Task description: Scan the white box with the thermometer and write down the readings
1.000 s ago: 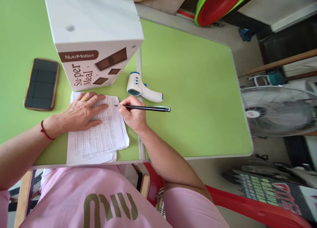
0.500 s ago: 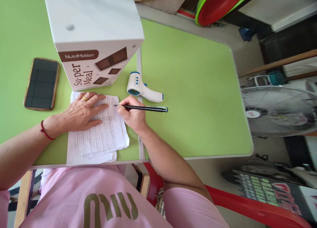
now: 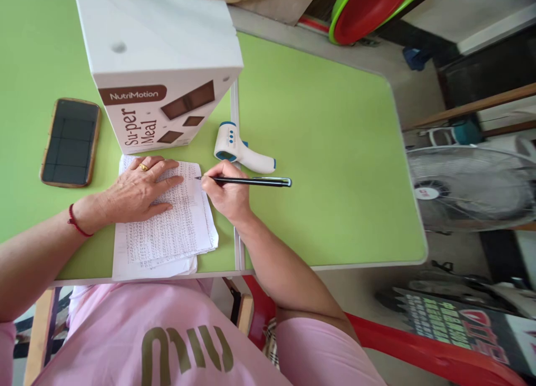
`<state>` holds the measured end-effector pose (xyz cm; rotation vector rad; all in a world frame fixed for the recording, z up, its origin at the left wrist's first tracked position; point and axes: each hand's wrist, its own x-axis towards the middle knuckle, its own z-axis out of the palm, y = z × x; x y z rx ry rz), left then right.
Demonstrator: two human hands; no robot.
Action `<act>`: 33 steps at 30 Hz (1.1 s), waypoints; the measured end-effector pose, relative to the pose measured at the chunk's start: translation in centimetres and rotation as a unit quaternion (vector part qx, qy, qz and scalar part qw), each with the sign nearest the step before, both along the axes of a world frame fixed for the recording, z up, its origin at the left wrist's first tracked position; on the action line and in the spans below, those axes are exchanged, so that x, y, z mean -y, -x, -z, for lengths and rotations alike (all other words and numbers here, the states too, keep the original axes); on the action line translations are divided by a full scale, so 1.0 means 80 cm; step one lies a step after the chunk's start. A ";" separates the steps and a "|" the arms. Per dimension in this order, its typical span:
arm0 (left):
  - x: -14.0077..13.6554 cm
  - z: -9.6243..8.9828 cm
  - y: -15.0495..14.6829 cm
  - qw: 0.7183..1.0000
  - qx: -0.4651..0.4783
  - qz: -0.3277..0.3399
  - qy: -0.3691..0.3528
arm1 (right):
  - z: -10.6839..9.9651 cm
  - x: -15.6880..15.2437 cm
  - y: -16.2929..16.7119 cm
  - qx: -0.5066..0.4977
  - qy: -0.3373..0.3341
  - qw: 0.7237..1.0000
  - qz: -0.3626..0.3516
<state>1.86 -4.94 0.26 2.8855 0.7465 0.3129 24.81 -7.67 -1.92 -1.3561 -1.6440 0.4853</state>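
My left hand (image 3: 144,189) lies flat with spread fingers on a stack of paper sheets (image 3: 167,241) covered in handwriting. A ring is on one finger and a red cord circles the wrist. My right hand (image 3: 226,193) is closed around a black pen (image 3: 259,181), whose tip points left at the right part of the top sheet. Whether the tip touches the paper I cannot tell. Just beyond the right hand lies a white and blue infrared thermometer (image 3: 245,149). Behind the papers stands a white NutriMotion box (image 3: 163,56).
A smartphone (image 3: 71,142) with a dark screen lies left of the box. The green table (image 3: 326,151) has a metal seam running beside the papers. Past its right edge stands a fan (image 3: 469,190). A red chair (image 3: 419,341) is at the lower right.
My right hand has shifted slightly to the right with the pen, whose tip has moved a little along the sheet. My left hand stays where it was.
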 end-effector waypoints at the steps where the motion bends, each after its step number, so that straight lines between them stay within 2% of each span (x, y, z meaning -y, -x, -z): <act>1: 0.000 0.000 0.000 1.000 0.001 0.001 -0.001 | 0.000 -0.001 0.000 -0.001 -0.003 1.000 0.003; 13: -0.001 0.000 0.000 1.000 0.001 0.005 -0.014 | 0.002 -0.002 0.000 0.004 -0.026 0.999 -0.019; 22: -0.001 0.001 0.001 1.000 0.006 0.005 -0.020 | 0.001 -0.002 -0.002 0.004 -0.007 1.000 -0.010; 33: 0.000 0.001 0.000 1.000 0.006 0.004 -0.011 | 0.003 -0.002 -0.001 -0.012 -0.023 0.999 -0.019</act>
